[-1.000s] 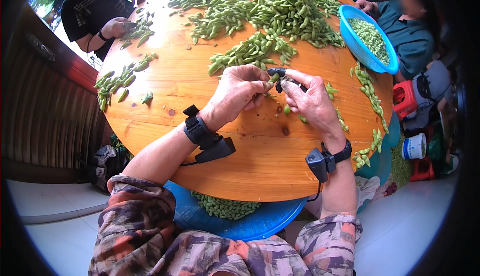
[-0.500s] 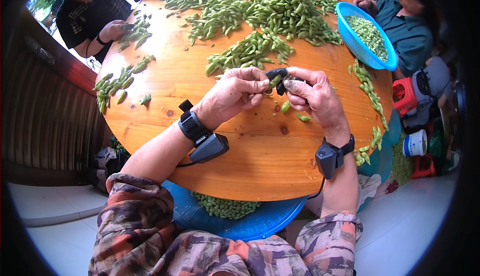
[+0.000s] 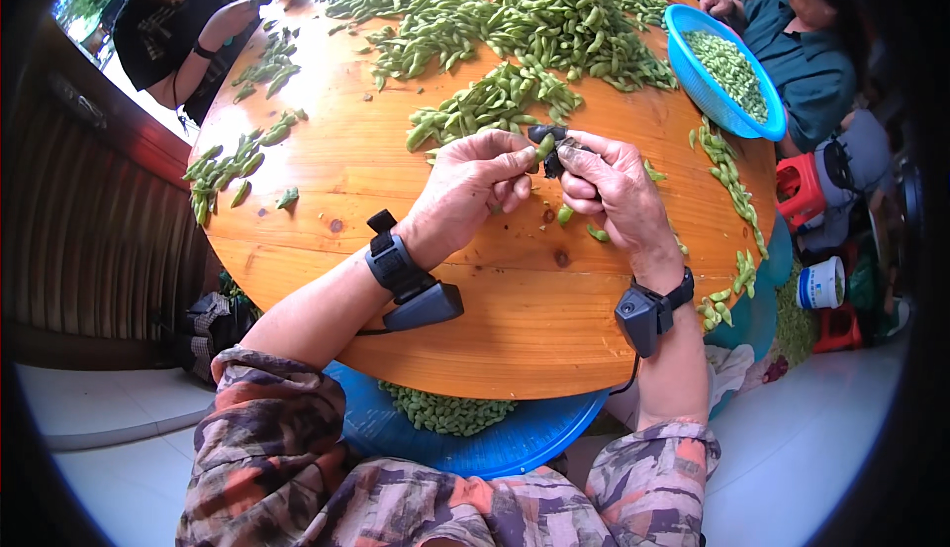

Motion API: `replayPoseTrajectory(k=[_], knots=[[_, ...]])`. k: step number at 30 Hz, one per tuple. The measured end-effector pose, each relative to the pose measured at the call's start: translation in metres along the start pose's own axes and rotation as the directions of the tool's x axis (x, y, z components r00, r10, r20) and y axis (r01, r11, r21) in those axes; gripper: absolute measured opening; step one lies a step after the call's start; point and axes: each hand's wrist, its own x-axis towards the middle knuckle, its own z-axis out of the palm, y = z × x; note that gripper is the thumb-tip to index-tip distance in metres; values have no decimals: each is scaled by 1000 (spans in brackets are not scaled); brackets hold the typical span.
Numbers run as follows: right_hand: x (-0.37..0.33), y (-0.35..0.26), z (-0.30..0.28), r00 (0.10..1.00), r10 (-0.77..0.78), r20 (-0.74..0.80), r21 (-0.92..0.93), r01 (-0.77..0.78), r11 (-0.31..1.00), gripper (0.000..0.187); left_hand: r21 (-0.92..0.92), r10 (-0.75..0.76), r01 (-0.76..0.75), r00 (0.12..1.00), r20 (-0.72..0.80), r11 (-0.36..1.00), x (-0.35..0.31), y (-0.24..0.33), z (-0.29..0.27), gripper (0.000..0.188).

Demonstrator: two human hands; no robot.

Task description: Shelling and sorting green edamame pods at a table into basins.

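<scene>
My left hand (image 3: 479,179) pinches a green soybean pod (image 3: 543,147) between thumb and fingertips, above the round wooden table. Against the pod's right side, my right hand (image 3: 618,183) is closed on a small black object (image 3: 554,164); its kind, and whether part of it covers a finger, I cannot make out. The two hands almost meet at the pod. Just beyond them lies a small heap of pods (image 3: 485,108), and a few loose pods rest on the wood below my right hand. Each wrist wears a black strapped device.
A large pod pile (image 3: 554,12) covers the table's far side. At the right edge sits a blue basket (image 3: 693,77) of shelled beans. Under the near table edge, a blue basin (image 3: 554,438) holds beans. Two people sit at far left and far right. Red stools (image 3: 800,191) stand right.
My hands have shifted slightly, the pod still between them. At far left, the other person's hands have lifted off the table and come together.
</scene>
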Motion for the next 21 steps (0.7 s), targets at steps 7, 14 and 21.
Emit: replayPoseTrajectory(k=[7, 14, 21], knots=[[2, 10, 7, 999, -22, -33, 27, 23, 999, 27, 174, 181, -174, 983, -29, 969, -1, -1, 1, 4], [3, 14, 14, 995, -58, -77, 56, 63, 996, 21, 229, 261, -246, 964, -41, 942, 0, -5, 4, 7], [4, 20, 17, 984, -118, -131, -72, 109, 991, 18, 293, 385, -366, 923, -5, 883, -2, -8, 7, 15]])
